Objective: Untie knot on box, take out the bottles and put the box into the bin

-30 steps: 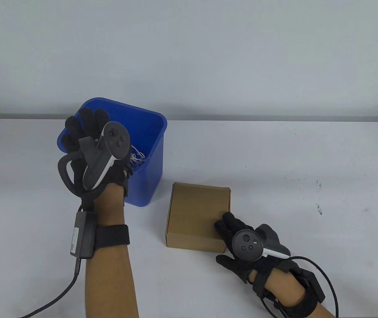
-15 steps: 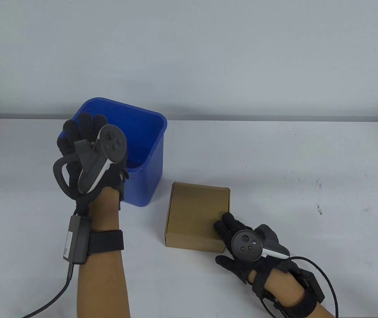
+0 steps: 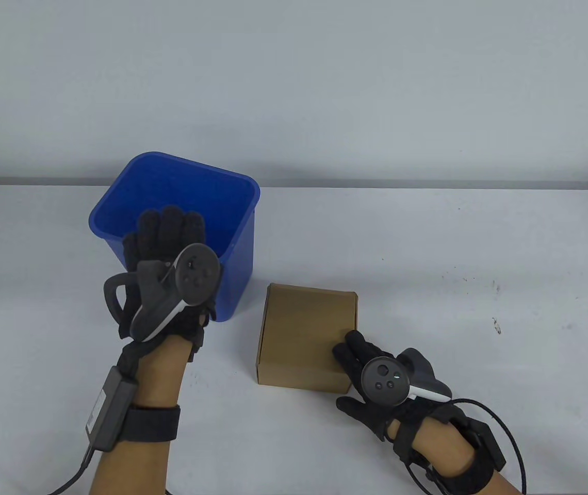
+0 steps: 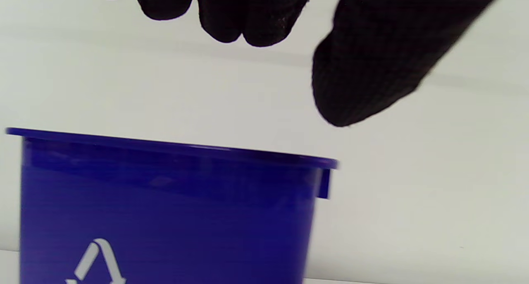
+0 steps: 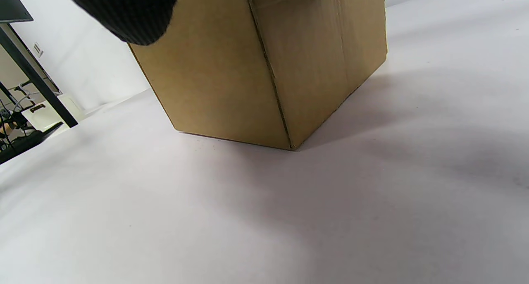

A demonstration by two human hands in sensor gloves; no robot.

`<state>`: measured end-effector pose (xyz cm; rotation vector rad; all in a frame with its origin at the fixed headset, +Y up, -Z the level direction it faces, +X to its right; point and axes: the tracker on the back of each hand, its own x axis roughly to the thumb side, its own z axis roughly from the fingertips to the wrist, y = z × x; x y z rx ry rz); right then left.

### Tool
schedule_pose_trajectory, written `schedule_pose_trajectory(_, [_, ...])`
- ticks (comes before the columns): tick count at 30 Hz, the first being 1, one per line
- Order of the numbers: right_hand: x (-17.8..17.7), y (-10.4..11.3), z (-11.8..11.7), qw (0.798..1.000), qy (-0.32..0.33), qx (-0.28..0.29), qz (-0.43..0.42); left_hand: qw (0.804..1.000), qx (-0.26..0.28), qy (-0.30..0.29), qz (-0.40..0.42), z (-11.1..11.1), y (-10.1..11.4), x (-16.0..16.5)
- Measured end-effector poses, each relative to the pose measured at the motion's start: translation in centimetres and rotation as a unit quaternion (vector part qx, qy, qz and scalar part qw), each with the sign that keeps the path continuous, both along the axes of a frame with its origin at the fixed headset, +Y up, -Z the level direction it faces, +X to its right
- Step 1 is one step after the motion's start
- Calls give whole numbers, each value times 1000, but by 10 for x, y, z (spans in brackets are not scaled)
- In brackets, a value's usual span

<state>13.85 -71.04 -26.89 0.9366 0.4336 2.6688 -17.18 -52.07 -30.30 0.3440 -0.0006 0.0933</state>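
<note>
We see even, bright, diffuse light throughout. The box [image 5: 264, 69] casts a soft shadow rightward across the tabletop [image 5: 372, 218]. Close to the wrist cameras, the fingers [image 4: 231, 11] appear blurred, featureless black.

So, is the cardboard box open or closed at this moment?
Closed. The cardboard box shows a flat top with no flap raised, and the right hand rests its fingers on it.
</note>
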Motion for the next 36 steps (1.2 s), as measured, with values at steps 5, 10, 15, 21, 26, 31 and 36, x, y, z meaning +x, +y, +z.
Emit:
schedule_pose_trajectory(5, [1, 2, -2, 1000, 0, 10, -16, 998, 6, -57, 20, 29, -22, 16])
schedule_pose_trajectory(10, [1, 3, -2, 1000, 2, 17, -20, 995, -21, -99, 16, 46, -55, 22])
schedule_pose_trajectory(15, [5, 6, -4, 999, -5, 26, -25, 990, -48, -130, 36, 56, -89, 21])
schedule_pose_trajectory(21, [14, 1, -13, 999, -24, 20, -25, 983, -76, -140, 96, 48, -139, 7])
schedule_pose_trajectory(26, [19, 0, -18, 999, -35, 26, -32, 969, -95, -140, 177, 38, -193, -7])
schedule_pose_trajectory(31, [26, -2, -23, 997, -53, 35, -37, 970, -127, -131, 163, 35, -199, -17])
schedule_pose_trajectory(36, [38, -5, -40, 984, -152, 88, -42, 961, -159, -122, 188, 24, -209, -25])
